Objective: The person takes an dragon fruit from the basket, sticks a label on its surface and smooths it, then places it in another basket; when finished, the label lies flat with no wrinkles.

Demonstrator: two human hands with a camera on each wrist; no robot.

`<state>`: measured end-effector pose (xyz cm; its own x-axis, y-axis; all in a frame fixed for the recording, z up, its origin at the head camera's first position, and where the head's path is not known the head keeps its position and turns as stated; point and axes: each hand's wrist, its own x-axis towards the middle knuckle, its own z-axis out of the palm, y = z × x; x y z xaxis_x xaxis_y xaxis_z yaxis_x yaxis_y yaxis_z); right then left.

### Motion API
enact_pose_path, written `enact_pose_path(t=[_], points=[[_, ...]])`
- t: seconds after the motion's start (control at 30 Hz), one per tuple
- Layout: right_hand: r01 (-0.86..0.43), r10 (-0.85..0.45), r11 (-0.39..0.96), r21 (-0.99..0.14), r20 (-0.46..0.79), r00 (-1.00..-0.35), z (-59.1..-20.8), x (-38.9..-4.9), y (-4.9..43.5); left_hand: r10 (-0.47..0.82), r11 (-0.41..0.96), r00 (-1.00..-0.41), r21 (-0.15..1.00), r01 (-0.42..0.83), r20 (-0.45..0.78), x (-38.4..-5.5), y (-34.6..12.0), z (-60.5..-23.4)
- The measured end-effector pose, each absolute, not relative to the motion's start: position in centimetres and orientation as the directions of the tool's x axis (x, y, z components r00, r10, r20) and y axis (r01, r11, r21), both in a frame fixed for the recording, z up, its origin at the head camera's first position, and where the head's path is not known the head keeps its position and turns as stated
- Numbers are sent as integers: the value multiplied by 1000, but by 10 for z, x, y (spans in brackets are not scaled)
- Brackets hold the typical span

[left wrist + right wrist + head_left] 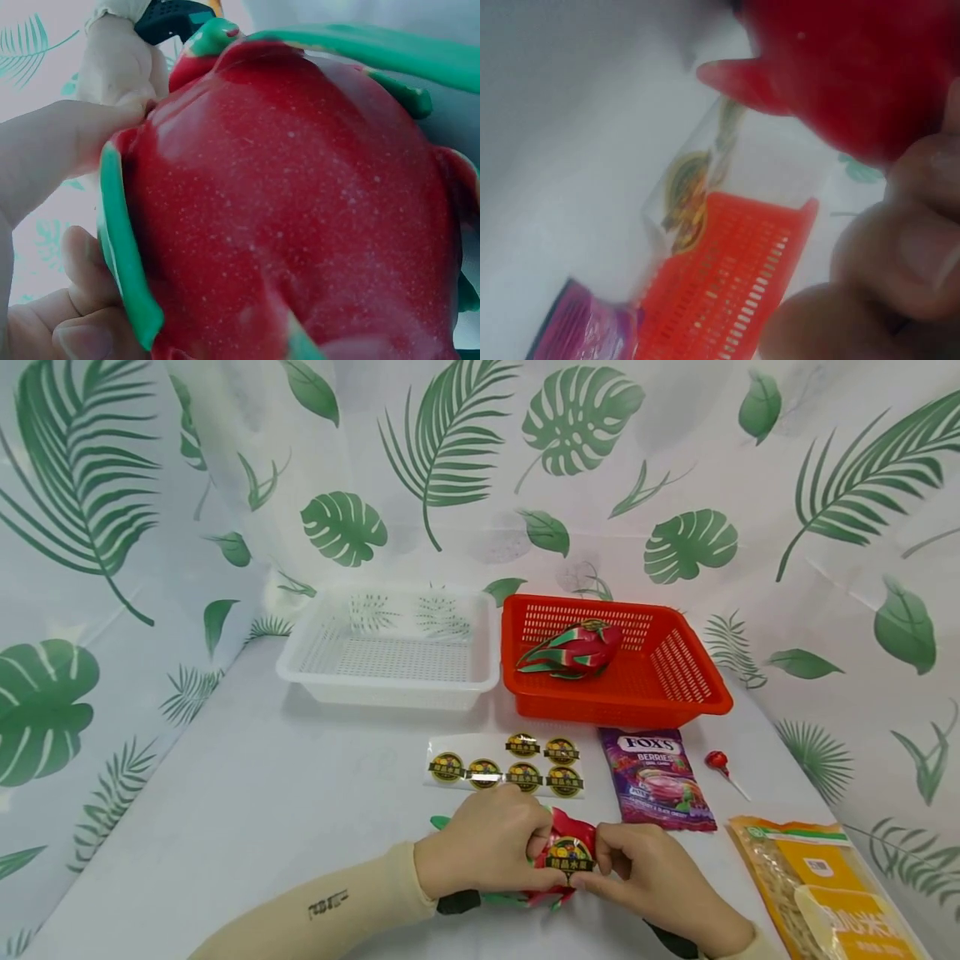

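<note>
A red dragon fruit (573, 823) with green-tipped scales lies near the front of the table between both hands. On its upper side is a round black-and-gold sticker (568, 855). The left hand (491, 839) grips the fruit from the left, its thumb by the sticker's lower edge. From the right, the right hand (648, 868) holds the fruit with curled fingers, its thumb tip at the sticker's lower right edge. Close up in the left wrist view, the fruit's glossy red skin (292, 187) hides part of the left hand. Curled right fingers (907, 240) touch the fruit in the right wrist view.
Behind the hands lies a sheet (468, 747) of several round stickers. A white basket (390, 685) and a red basket (600, 703) holding another dragon fruit (581, 652) stand farther back. At right are a purple candy bag (660, 781), a red lollipop (717, 762) and an orange food bag (832, 893).
</note>
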<state>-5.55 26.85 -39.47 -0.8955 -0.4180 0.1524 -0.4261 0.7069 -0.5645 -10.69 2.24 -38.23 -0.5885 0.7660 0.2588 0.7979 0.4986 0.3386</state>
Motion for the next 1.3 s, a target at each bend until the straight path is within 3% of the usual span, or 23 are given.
enact_pose_path(t=[0.33,0.57,0.73,0.83,1.03,1.3], points=[[-403,-492,567,-718,97,-865,-403,-66,283,777,494,-587,356,793,228,-110,19,-380],[-371,-470,535,-759,97,-877,-407,-66,289,766,515,-612,380,768,199,-110,14,-379],[-239,-315,550,-800,66,-947,-402,-65,293,741,519,-630,397,757,231,-109,9,-383],[-126,-174,551,-825,34,-984,-398,-66,296,753,505,-608,371,780,252,-110,8,-384],[40,39,548,-836,-22,-999,-393,-80,302,801,503,-570,311,806,183,-110,9,-378],[114,81,489,-865,-84,-993,-391,-114,314,816,519,-561,252,817,138,-107,13,-371]])
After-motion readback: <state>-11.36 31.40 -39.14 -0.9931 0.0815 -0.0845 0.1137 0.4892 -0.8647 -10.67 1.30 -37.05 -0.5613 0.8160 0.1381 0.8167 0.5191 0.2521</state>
